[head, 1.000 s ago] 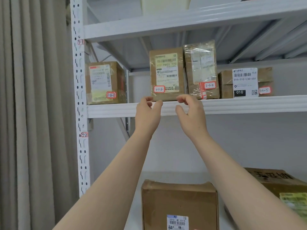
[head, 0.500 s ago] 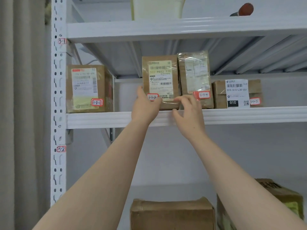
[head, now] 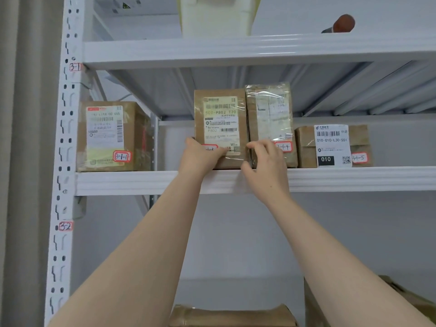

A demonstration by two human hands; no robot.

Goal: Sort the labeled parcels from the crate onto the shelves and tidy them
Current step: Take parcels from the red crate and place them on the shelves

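Centre of frame, middle shelf [head: 141, 181]: I log one upright brown parcel [head: 220, 114] standing at the front lip, its printed label facing me and a red-edged tag at its lower left partly covered. Left hand [head: 200, 156]: fingers curled over the parcel's lower left corner, gripping it. Right hand [head: 264, 161]: fingers bent at the parcel's lower right edge, thumb under that corner, holding it at the seam with its neighbour. Neighbour, just right and touching: a wrapped parcel [head: 269, 109] in clear film, upright, tagged 3-1-4. Further right, just beside that: a low box [head: 306, 152] with a white 010 label and a tag I read as ending in 5. Left of frame, well apart from the held parcel: a 3-1-1 box [head: 139, 138], upright, tag at lower right. Far left: a perforated post [head: 63, 161] marked 3-1 and 3-2, with a curtain [head: 23, 161] beside it. Upper frame, top shelf [head: 212, 51]: a cream container [head: 214, 15] and, at upper right, a brown rounded handle [head: 342, 23], the rest of which is hidden from me. Bottom edge: a carton [head: 231, 316] at centre and a second carton [head: 405, 298] at lower right, both cut off, their labels out of my view.
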